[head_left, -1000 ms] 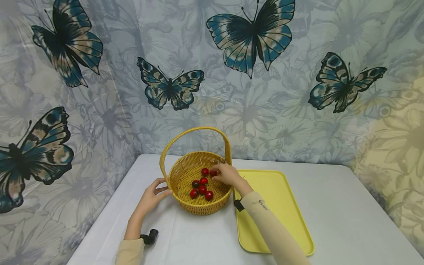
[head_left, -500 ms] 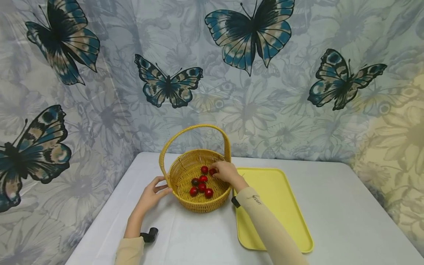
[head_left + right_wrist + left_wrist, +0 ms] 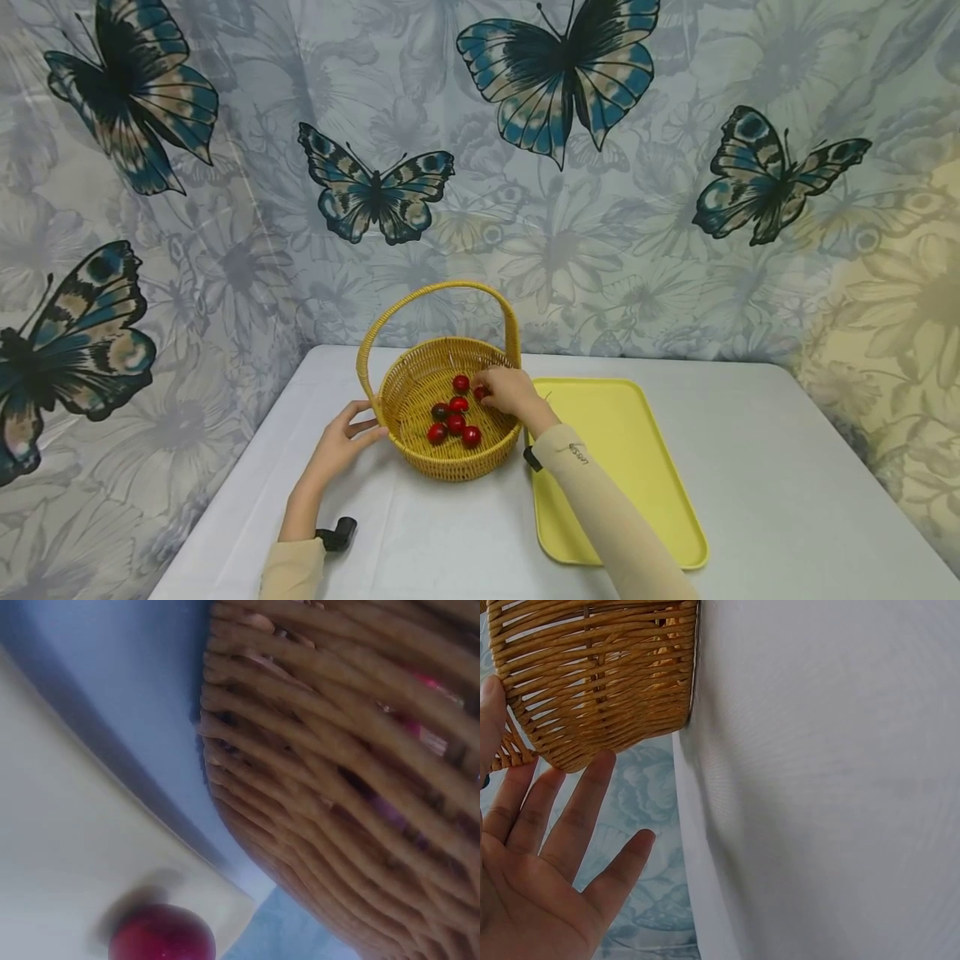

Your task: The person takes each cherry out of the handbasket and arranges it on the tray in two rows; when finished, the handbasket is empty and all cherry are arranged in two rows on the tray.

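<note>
A yellow woven basket (image 3: 450,468) with a tall arched handle stands on the table, several red cherries (image 3: 456,423) inside it. My left hand (image 3: 336,446) is at the basket's left side; in the left wrist view its fairly straight fingers (image 3: 577,817) touch the wicker wall (image 3: 600,682). Reaching over the right rim, my right hand (image 3: 512,393) has its fingertips on a cherry (image 3: 481,392) in the basket and pinches it. Its fingers are mostly hidden in the right wrist view by the basket wall (image 3: 337,772).
A yellow tray (image 3: 622,467) lies right of the basket, partly under my right forearm. In the right wrist view a red cherry (image 3: 161,934) sits on the tray's surface. A white cloth (image 3: 420,542) covers the table, and a butterfly-print curtain (image 3: 562,250) hangs behind it.
The hands and basket stay nearly in place; the view shifts slightly. My right hand keeps its fingertips at the same cherry.
</note>
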The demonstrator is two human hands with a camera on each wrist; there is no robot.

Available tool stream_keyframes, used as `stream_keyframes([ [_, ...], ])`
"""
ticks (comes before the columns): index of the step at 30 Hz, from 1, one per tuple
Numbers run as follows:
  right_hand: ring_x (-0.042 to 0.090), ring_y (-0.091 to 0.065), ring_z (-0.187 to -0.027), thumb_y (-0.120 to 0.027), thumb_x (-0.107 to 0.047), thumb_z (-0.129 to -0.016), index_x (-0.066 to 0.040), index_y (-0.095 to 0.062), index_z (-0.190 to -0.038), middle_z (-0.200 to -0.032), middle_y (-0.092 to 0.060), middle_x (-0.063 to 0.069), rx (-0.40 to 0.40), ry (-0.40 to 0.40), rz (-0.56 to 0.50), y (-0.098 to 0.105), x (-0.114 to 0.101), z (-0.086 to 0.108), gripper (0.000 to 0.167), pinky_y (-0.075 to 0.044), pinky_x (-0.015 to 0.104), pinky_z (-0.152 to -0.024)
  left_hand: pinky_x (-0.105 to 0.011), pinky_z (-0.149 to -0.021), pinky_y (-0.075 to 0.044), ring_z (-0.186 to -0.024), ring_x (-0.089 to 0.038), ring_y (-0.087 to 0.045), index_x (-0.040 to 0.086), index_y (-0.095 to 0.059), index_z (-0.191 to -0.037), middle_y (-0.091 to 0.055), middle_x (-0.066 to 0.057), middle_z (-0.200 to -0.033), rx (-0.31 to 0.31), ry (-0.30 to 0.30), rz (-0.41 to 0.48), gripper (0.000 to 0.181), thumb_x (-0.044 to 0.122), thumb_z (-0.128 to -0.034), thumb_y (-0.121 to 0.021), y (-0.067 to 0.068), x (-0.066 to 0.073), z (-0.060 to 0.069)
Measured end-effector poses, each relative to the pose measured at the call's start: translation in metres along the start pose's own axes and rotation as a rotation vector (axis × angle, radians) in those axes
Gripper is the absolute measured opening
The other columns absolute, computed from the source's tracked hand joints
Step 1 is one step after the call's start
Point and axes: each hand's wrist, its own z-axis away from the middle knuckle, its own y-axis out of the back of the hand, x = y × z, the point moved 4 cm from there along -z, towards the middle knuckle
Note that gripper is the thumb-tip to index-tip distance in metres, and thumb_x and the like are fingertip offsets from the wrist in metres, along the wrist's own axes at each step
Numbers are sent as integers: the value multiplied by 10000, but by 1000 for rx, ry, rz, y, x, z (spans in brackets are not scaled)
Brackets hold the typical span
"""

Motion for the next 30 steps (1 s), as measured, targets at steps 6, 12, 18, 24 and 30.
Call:
stream_keyframes([
  [6,193,-613,-971,-688,-293,-841,-200,-644,-1170,-1120,-610,12,26,-9,12,1,-1,1,345,-526,379,-761,-502,-955,-440,-1180,-328,-534,122,-460,-1311,-409,-115,-1401,10,0,-39,588,343,-820,-696,0,0,1],
  [12,199,-616,-942,-685,-289,-846,-174,-659,-1129,-1103,-592,21,89,-14,-79,5,-3,5,306,-524,393,-747,-523,-954,-431,-1170,-310,-547,143,-467,-1307,-429,-76,-1386,11,17,-47,610,391,-802,-704,1,3,3],
  [18,201,-615,-969,-679,-286,-852,-175,-639,-1158,-1136,-600,27,130,-32,-153,6,-2,5,328,-521,398,-763,-520,-953,-434,-1166,-312,-549,142,-468,-1307,-429,-84,-1385,7,22,-51,590,362,-813,-705,1,4,3],
  [24,197,-618,-972,-679,-279,-853,-199,-630,-1179,-1186,-595,19,158,-36,-209,7,0,7,339,-522,383,-760,-524,-948,-435,-1128,-296,-577,168,-480,-1303,-434,-76,-1381,5,35,-68,610,410,-792,-711,2,6,4],
  [30,190,-622,-926,-686,-230,-850,-184,-638,-1160,-1123,-631,8,208,-10,-282,10,2,10,317,-522,373,-722,-559,-959,-404,-1076,-248,-611,181,-501,-1283,-447,-55,-1378,6,48,-111,623,451,-766,-721,3,10,4],
])
